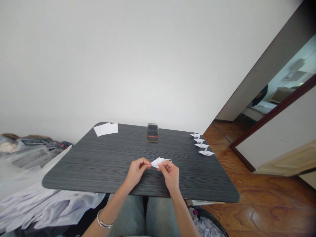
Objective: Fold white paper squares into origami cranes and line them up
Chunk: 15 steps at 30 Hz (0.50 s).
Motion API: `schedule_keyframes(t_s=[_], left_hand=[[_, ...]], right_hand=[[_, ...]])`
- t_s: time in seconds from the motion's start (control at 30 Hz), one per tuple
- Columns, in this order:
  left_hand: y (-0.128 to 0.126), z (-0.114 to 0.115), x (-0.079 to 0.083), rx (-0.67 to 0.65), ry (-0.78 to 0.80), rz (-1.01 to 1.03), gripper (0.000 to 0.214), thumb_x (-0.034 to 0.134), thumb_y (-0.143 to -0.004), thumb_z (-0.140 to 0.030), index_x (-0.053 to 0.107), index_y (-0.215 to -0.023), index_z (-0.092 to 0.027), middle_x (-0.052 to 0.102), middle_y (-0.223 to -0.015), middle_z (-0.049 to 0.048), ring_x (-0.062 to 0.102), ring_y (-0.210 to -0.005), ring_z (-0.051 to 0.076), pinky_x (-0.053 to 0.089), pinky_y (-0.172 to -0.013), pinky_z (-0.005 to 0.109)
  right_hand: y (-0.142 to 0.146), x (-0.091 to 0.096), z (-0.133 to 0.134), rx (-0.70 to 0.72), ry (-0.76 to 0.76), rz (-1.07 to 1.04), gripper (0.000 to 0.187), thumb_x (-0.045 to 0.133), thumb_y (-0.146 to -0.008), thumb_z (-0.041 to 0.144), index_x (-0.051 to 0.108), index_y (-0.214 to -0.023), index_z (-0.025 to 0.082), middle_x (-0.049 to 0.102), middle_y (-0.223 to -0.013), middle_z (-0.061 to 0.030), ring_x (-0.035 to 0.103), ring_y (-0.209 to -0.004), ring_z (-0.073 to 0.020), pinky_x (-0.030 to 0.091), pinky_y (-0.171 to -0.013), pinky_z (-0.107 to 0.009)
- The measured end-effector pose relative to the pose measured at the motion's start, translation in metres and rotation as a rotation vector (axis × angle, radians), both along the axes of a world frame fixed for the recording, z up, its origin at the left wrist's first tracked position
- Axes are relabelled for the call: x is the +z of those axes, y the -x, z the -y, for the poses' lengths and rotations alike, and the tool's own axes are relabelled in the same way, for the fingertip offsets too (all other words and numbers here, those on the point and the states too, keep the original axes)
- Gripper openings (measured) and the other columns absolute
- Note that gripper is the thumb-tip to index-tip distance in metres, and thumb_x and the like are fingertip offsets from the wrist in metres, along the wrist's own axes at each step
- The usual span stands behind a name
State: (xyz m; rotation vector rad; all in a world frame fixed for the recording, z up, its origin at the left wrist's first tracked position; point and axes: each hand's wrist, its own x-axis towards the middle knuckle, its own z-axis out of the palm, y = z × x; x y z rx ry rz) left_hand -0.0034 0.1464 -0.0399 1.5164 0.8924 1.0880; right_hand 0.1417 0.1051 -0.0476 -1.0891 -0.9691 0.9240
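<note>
A folded white piece of paper (159,161), diamond-shaped with pointed ends, is held just above the near part of the dark table. My left hand (138,169) pinches its left tip between thumb and fingers. On its right side, my right hand (170,171) grips the lower edge, the fingers covering part of the paper. Several folded paper cranes (206,152) stand in a row along the table's right edge. At the back left lie flat white paper sheets (106,129), overlapping each other.
A phone (152,133) rests at the back middle of the dark table (98,164), near the wall. White cloth (49,207) and plastic-wrapped items are heaped on the left. Below the table at right sits a black-lined bin (209,227) with crumpled paper.
</note>
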Motion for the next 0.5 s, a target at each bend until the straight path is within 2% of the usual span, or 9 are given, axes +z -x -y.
schedule_keyframes(t_s=[0.13,0.33,0.5], left_hand=[[0.0,0.0002,0.0,-0.007,0.014,0.025,0.01,0.059,-0.07,-0.022,0.059,-0.063,-0.014,0.061,-0.065,0.0013,0.055,-0.062,0.013,0.044,-0.061,0.023],[0.0031,0.0003,0.0023,0.066,-0.008,0.017,0.015,0.057,-0.075,-0.027,0.062,-0.071,-0.014,0.062,-0.066,0.0016,0.056,-0.064,0.013,0.044,-0.064,0.023],[0.0021,0.0011,0.0034,0.071,0.005,-0.03,0.012,0.063,-0.068,-0.025,0.065,-0.068,-0.013,0.065,-0.067,0.0023,0.058,-0.064,0.014,0.045,-0.062,0.023]], right_hand=[[-0.0009,-0.0032,0.0006,-0.013,-0.024,0.046,0.014,0.065,-0.069,0.027,0.057,-0.063,0.017,0.06,-0.06,0.0001,0.058,-0.058,-0.0152,0.046,-0.057,-0.026],[-0.0011,-0.0045,0.0007,-0.034,-0.024,0.081,0.015,0.063,-0.071,0.028,0.057,-0.063,0.017,0.06,-0.059,0.0,0.059,-0.057,-0.0151,0.046,-0.056,-0.025],[-0.001,-0.0043,0.0006,-0.018,-0.03,0.082,0.014,0.063,-0.071,0.027,0.057,-0.063,0.016,0.059,-0.06,0.0005,0.058,-0.056,-0.0144,0.046,-0.056,-0.025]])
